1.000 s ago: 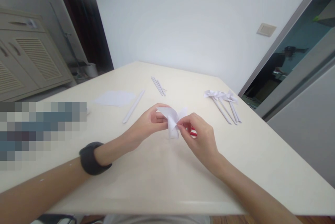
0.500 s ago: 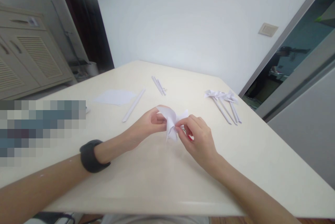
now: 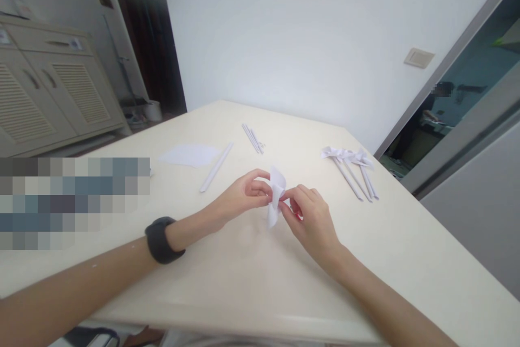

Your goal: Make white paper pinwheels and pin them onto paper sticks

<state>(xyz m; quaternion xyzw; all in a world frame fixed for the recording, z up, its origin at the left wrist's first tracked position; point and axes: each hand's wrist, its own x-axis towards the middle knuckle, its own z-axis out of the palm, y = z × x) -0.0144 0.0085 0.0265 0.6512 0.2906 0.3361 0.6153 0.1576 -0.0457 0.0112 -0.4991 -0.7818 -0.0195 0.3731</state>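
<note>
Near the front edge of the cream table (image 3: 244, 282), which is smooth and bare here, the left hand (image 3: 244, 195) and the right hand (image 3: 311, 217) meet in the middle. Both pinch a small folded white paper piece (image 3: 276, 195), fingertips pressed together on it just above the tabletop. A black band (image 3: 160, 239) sits on the left wrist. Farther back lie a thin white paper stick (image 3: 216, 167) and a flat paper sheet (image 3: 189, 155). Toward the right edge lie paper pinwheels (image 3: 353, 165) on sticks. Near the far edge rest more sticks (image 3: 253, 138).
</note>
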